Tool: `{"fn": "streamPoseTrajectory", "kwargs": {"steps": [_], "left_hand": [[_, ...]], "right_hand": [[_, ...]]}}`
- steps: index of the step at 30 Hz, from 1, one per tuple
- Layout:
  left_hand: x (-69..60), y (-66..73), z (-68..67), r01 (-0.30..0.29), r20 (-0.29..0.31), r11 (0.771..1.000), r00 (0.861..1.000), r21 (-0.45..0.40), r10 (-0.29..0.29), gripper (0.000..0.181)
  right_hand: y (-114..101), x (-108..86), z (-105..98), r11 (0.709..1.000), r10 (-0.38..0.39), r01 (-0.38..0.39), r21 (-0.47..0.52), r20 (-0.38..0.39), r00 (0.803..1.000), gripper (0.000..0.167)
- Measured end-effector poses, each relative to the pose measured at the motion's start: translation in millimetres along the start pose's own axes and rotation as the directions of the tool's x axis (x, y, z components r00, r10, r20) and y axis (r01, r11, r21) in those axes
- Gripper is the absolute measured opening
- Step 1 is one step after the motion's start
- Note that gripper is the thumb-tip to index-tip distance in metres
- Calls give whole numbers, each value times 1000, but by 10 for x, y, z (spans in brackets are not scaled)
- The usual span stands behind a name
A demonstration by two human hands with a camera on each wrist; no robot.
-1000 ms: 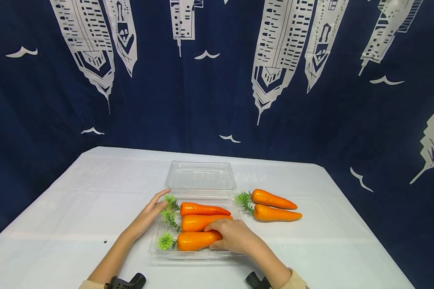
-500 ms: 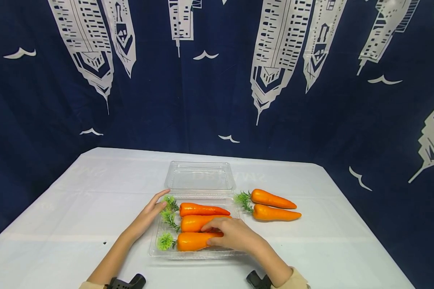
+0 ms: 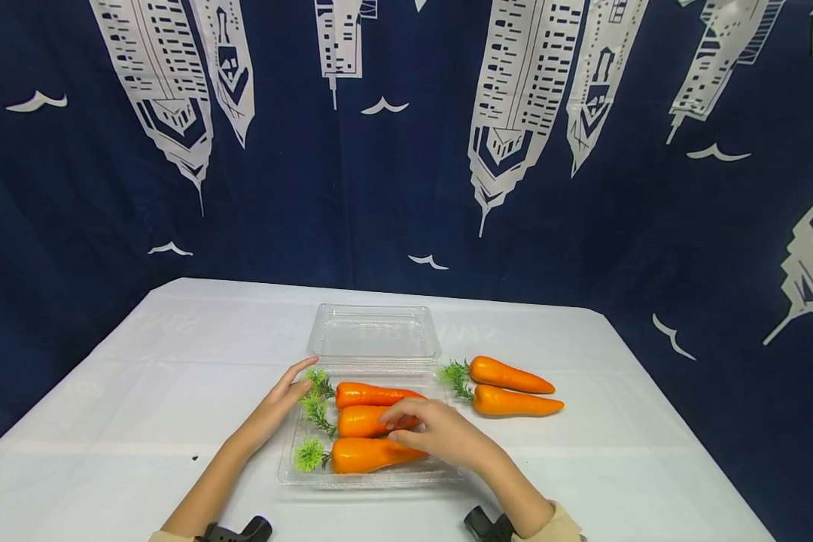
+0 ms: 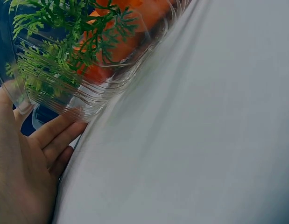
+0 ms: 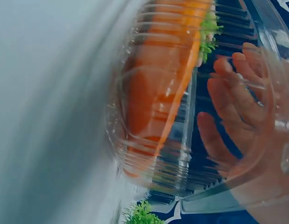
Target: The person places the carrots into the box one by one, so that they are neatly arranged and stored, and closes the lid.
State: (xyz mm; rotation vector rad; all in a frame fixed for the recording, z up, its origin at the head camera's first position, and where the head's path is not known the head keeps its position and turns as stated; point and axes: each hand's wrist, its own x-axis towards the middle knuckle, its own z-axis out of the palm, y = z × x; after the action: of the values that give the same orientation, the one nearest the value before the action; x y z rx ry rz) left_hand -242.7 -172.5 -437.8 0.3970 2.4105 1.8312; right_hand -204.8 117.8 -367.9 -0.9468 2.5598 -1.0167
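Note:
Three orange carrots with green tops lie side by side in a clear plastic clamshell box: the front carrot, the middle carrot and the rear carrot. My right hand is over the tips of the front and middle carrots, fingers loosely bent, gripping nothing. Through the box wall, the right wrist view shows those fingers apart from the carrot. My left hand rests against the box's left side; in the left wrist view its fingers lie extended along the ribbed edge.
The box's lid lies folded back behind it. Two more carrots lie to its right on the white table: a back one and a nearer one. A dark blue printed curtain hangs behind the table.
My right hand has let go of the front carrot and lifted slightly up and away from it. The front carrot stays in the box. My left hand has stayed at the box's left side.

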Motion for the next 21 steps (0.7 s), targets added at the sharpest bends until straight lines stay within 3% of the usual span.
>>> {"fn": "streamPoseTrajectory", "kwargs": {"steps": [9,21], "left_hand": [[6,-12,-9,-4,4,1000,1000,-5,4,45],[4,-4,-8,-2,-4,1000,1000,6,2,45]], "right_hand": [[18,-39,-147,998,-58,60,12,-128,990,26],[92,-101,-340,995,-57,75,62,-259,964,23]]}}
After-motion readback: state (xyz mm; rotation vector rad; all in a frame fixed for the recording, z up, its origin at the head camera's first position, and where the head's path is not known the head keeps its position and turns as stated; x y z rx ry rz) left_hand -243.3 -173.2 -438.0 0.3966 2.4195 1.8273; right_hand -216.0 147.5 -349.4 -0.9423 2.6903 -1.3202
